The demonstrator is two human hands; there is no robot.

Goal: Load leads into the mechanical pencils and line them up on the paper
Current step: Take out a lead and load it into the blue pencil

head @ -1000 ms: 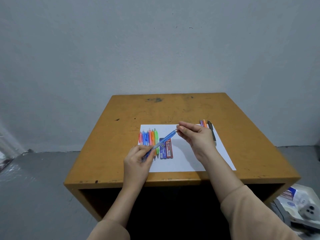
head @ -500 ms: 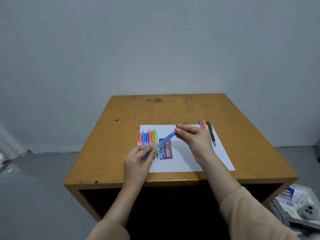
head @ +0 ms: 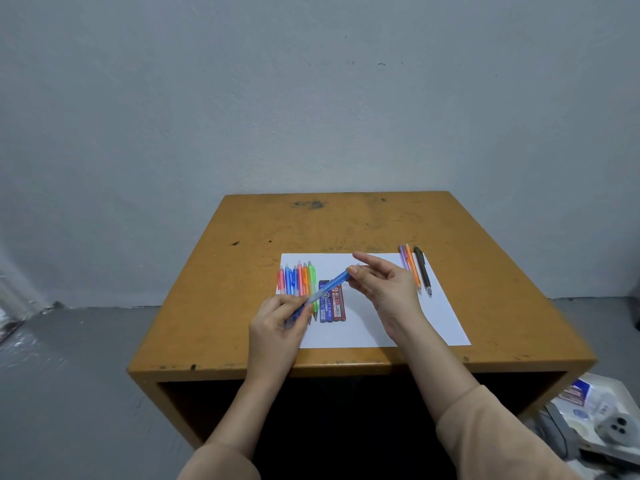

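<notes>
The left hand (head: 278, 323) is gripping the lower end of a translucent blue pencil (head: 332, 285), fingers curling round the slim barrel, which is slanting up and across toward the right hand (head: 386, 289). The right hand is touching the pencil's upper end with its thumb tip while its index finger is stretching straight out above and the other fingers are curling loosely. Whether it is actually pinching that end, I cannot tell. The hands are hovering apart, joined only by the pencil, which is hanging above the paper (head: 446, 317). Just beyond the left hand's fingertips a row (head: 298, 282) of glossy plastic pencils in red, blue, pink, orange and green is lying side by side, barrels close together. Between the hands, under the slanting pencil, two flat rectangular lead cases (head: 325, 308), one blue and one red, are lying edge to edge with printed labels facing up. Past the right hand's outer side a trio (head: 414, 268) of thin pencils, purple, orange and black, is lying parallel, points facing the person. Everything is resting on the smooth white paper, itself lying on a scuffed ochre wooden table (head: 346, 223) with dark stains. Soft beige sleeves (head: 485, 427) are covering the forearms. Beyond the table a matte grey wall (head: 311, 98) is meeting a grey floor (head: 69, 375).
</notes>
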